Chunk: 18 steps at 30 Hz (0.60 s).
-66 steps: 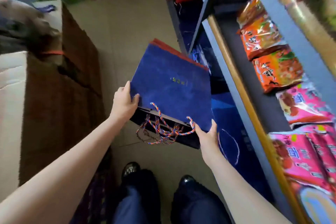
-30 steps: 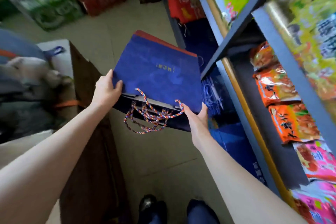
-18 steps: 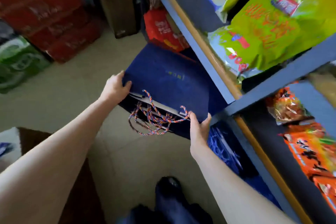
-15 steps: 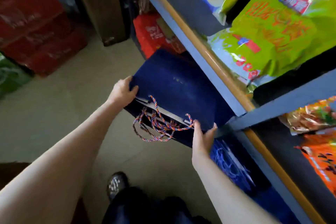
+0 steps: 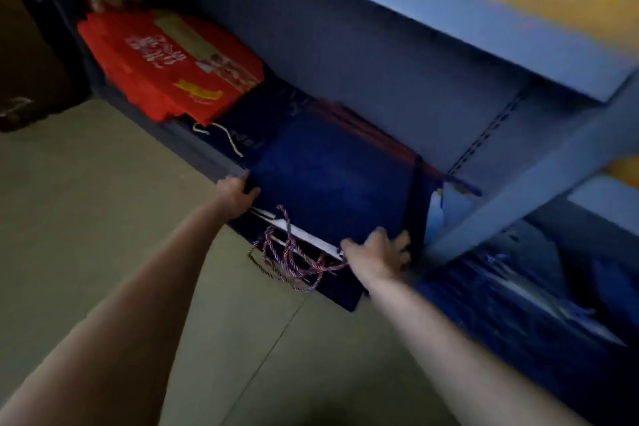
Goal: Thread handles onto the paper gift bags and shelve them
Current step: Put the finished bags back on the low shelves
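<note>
A flat stack of dark blue paper gift bags [image 5: 332, 183] lies partly inside the bottom shelf [image 5: 207, 156] of a blue rack, its open ends sticking out over the floor. Braided red, white and blue rope handles [image 5: 294, 259] hang from that near end. My left hand [image 5: 237, 195] grips the stack's near left corner. My right hand [image 5: 378, 251] holds the near right corner, fingers spread over the top bag. The frame is blurred.
Red bags [image 5: 173, 62] lie stacked further left on the same shelf, over more dark blue bags with a pale cord [image 5: 224, 138]. A blue upright [image 5: 518, 207] stands right of the stack. More blue bags [image 5: 536, 304] fill the bay at right. Beige floor [image 5: 103, 218] lies in front.
I have bent down and both hands have carried the stack of blue bags lower and forward, from in front of the rack into its bottom shelf. The snack shelves have left the view.
</note>
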Motion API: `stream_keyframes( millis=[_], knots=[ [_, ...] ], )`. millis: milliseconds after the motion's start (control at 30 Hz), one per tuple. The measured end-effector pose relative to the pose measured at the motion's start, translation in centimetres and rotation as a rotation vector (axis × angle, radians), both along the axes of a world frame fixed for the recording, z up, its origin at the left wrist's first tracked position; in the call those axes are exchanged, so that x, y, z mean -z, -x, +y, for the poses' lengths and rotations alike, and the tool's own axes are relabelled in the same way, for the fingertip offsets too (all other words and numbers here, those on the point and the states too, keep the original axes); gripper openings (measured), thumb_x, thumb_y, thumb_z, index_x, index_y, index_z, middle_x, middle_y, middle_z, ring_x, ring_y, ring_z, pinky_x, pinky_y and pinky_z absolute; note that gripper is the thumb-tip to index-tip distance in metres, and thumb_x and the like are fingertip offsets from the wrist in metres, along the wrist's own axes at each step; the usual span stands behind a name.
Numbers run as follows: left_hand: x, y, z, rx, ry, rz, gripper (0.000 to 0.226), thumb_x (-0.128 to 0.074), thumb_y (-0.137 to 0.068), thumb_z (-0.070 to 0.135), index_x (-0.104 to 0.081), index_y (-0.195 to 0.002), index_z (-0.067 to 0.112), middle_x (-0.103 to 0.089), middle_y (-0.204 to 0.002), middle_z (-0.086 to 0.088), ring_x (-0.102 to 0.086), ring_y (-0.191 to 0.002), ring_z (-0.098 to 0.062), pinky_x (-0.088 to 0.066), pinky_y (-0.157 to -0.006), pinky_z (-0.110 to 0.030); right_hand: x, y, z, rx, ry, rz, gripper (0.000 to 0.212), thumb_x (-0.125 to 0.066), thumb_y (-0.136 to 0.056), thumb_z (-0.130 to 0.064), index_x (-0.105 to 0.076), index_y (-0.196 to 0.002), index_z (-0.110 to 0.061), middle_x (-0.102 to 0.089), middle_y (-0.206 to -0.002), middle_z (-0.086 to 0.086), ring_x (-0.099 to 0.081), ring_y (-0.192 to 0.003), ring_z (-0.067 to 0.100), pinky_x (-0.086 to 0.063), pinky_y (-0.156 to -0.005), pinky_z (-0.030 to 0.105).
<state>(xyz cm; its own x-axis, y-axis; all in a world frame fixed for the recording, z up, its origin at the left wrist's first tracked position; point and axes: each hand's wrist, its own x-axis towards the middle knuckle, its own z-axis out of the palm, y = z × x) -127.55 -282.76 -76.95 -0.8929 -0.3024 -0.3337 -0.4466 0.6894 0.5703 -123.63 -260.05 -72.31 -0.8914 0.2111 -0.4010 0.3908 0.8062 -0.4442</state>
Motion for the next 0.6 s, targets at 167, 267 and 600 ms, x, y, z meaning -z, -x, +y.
stream_keyframes(
  millis=[167, 267, 600],
  knots=[
    [0.7, -3.2, 0.4, 0.008, -0.294, -0.234, 0.078, -0.056, -0.089, 0.042, -0.013, -0.149, 0.016, -0.029, -0.151, -0.009, -0.031, -0.135, -0.031, -0.031, -0.104, -0.045, 0.3, 0.9, 1.8, -0.653, -0.195, -0.108, 0.097, -0.073, -0.073, -0.049, -0.013, -0.148, -0.032, 0.015, -0.156, 0.006, 0.007, -0.141, 0.043, -0.011, -0.114, 0.054],
    [1.4, -3.5, 0.5, -0.141, -0.366, -0.254, 0.074, -0.055, -0.088, 0.048, -0.019, -0.146, 0.019, -0.034, -0.147, -0.008, -0.037, -0.13, -0.033, -0.035, -0.1, -0.051, 1.8, 0.8, 3.5, -0.719, -0.387, -0.218, 0.113, -0.077, -0.069, -0.048, 0.002, -0.149, -0.034, 0.026, -0.154, 0.009, 0.013, -0.138, 0.049, -0.005, -0.114, 0.057],
    [2.8, -2.8, 0.3, -0.134, -0.505, 0.133, 0.05, -0.064, -0.086, 0.009, -0.047, -0.133, 0.011, -0.055, -0.125, -0.006, -0.054, -0.108, -0.021, -0.042, -0.098, -0.032, 4.7, -0.1, 2.0, -0.654, -0.399, -0.151, 0.117, -0.076, -0.066, -0.055, 0.004, -0.148, -0.033, 0.009, -0.154, 0.009, -0.011, -0.134, 0.041, -0.027, -0.104, 0.053]
  ],
)
